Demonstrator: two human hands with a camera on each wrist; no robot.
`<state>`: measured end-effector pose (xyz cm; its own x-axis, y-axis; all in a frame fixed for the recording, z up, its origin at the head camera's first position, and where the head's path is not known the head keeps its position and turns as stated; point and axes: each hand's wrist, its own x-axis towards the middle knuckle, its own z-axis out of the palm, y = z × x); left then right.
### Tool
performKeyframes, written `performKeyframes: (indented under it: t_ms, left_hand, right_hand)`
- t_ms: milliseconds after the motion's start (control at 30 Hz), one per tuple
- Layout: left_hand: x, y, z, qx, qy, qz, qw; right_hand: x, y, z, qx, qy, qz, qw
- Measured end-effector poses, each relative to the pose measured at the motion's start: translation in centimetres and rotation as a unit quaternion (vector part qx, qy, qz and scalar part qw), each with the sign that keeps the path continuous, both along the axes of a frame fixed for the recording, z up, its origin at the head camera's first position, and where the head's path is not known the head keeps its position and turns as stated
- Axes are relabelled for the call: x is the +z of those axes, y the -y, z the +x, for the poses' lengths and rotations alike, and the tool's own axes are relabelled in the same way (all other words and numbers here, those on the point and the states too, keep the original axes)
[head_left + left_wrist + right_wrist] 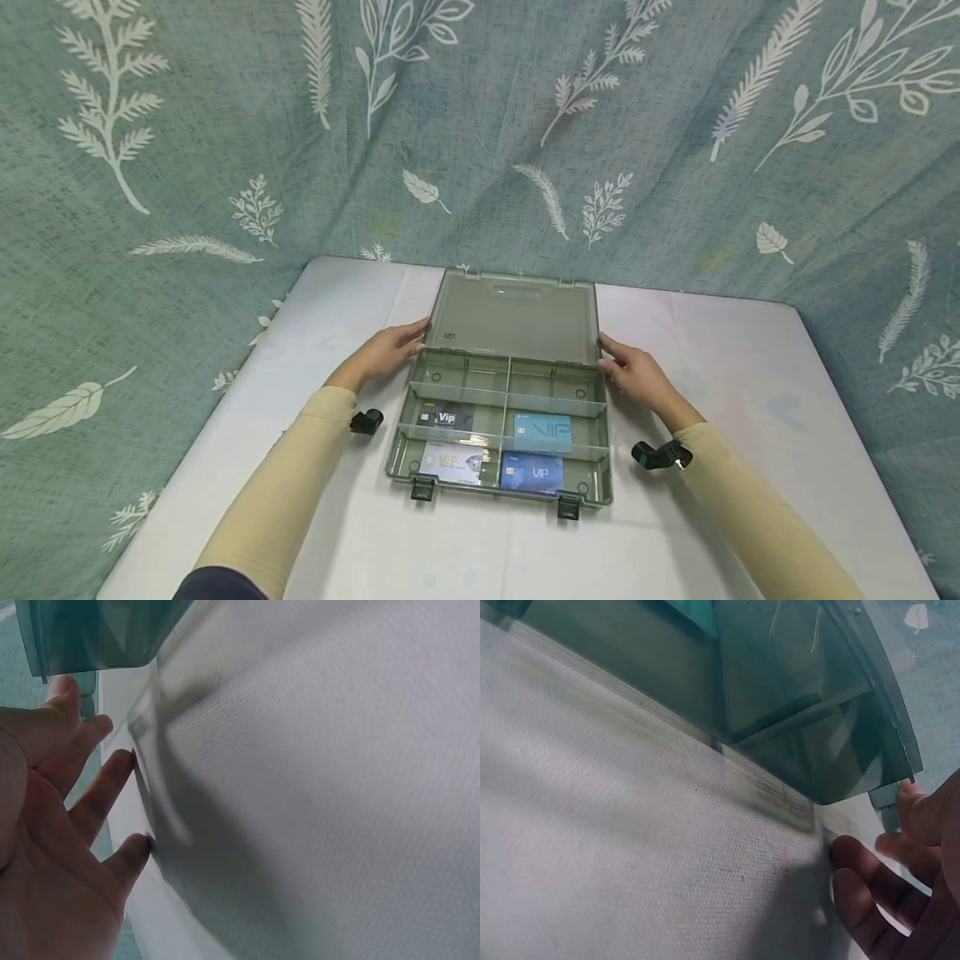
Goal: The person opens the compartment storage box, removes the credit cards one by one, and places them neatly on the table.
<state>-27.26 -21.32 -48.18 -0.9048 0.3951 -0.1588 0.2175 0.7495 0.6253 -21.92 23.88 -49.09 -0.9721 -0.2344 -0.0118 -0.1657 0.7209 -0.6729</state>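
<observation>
since the smoky translucent plastic compartment box point(501, 433) sits open at the middle of the white table point(337, 533), with two dark latches point(422, 488) on the near edge and four vip cards point(542, 432) in the near cells, it likely handles light, rigid and a bit slick. further back, the left hand point(386, 352) and right hand point(633, 372) lie with fingers extended against the side edges of the raised lid point(517, 315), not clamped. best hold: lid side edges near the hinge line; thin plastic may flex.
</observation>
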Motion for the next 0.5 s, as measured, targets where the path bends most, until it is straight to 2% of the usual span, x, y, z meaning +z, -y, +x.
performKeyframes:
  t_ms: [267, 500]
  left_hand:
    - [0.16, 0.03, 0.20, 0.004, 0.007, -0.008, 0.9999]
    - [-0.42, 0.18, 0.17, 0.008, 0.005, -0.003, 1.0000]
  right_hand:
    - [-0.01, -0.06, -0.22, -0.001, 0.017, -0.001, 1.000]
    - [-0.10, -0.07, -0.10, -0.008, 0.036, -0.009, 0.999]
